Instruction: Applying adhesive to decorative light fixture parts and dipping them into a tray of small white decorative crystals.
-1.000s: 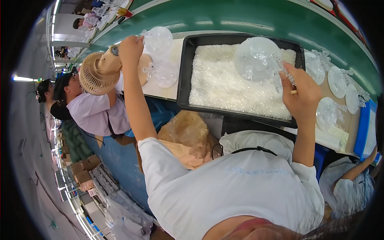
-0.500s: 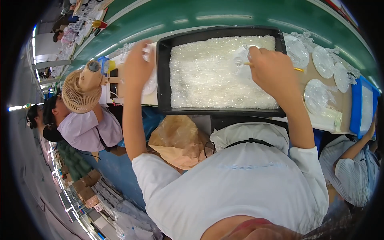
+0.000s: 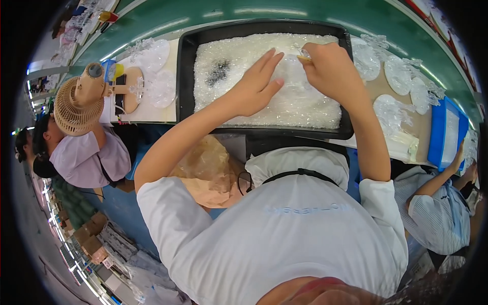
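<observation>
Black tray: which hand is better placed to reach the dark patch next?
Probably the left hand: open and nearer the dark patch, while the right hand, farther off, grips a yellowish piece.

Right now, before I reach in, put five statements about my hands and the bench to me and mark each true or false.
1. The left hand is over the black tray. True.
2. The left hand is clenched into a fist. False: its fingers are extended.
3. A tan fan stands to the left of the black tray. True.
4. The black tray holds dark blue beads. False: it holds clear, whitish granules.
5. The right hand is also over the black tray. True.
</observation>
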Tool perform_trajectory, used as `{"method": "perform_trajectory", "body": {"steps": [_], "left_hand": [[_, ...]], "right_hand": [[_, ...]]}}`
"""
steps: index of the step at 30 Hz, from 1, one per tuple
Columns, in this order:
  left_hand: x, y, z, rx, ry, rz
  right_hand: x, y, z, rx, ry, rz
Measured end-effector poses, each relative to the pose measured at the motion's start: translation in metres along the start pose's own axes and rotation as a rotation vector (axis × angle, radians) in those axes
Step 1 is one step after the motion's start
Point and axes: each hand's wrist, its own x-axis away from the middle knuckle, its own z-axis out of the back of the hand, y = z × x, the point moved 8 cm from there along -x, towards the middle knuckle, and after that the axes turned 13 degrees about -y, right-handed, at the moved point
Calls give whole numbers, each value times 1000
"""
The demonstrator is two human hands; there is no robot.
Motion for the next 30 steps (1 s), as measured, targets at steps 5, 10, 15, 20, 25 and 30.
{"method": "perform_trajectory", "body": {"steps": [5, 10, 15, 20, 25, 30], "left_hand": [[8, -51, 15, -382, 177, 419], [5, -19, 6, -95, 36, 202], [32, -55, 24, -372, 57, 422], [44, -48, -2, -437, -140, 395], [32, -27, -19, -301, -86, 494], [28, -6, -19, -63, 22, 245]], "right_hand": [[5, -4, -5, -48, 14, -37], [13, -4, -13, -105, -2, -173], [28, 6, 16, -125, -17, 8], [16, -15, 14, 229, -207, 412], [14, -25, -12, 480, -295, 542], [19, -42, -23, 401, -156, 450]]}}
